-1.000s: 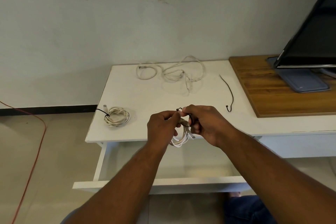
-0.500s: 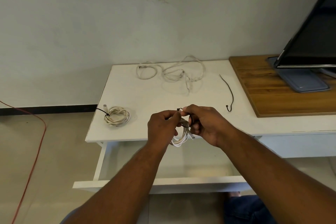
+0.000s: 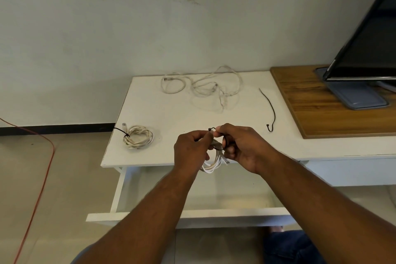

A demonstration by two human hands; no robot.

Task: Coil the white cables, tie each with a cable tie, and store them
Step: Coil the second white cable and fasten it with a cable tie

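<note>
White coil [image 3: 212,164] held over the open drawer [image 3: 192,215], just off the table's [image 3: 171,113] front edge. Left hand [image 3: 191,148] pinching the loops, right hand [image 3: 240,146] pinching the black cable tie [image 3: 224,142] looped round them; probably mid-cinch. Done: one tied coil [image 3: 139,136] at the table's left. Left to do: loose cables [image 3: 203,85] at the back, spare tie [image 3: 271,109] near them — nothing visibly stored yet.

White table [image 3: 171,113] and white drawer [image 3: 192,214]. Off-white loose cables [image 3: 201,85]; off-white tied coil [image 3: 140,138] with a black tie [image 3: 126,134]. Bright white held coil [image 3: 211,166]. 1 black spare tie [image 3: 271,109]. Brown wood-grain board [image 3: 310,118], black monitor [image 3: 375,45], blue-grey stand [image 3: 360,98], orange-red cord [image 3: 47,169], beige floor [image 3: 75,178].
</note>
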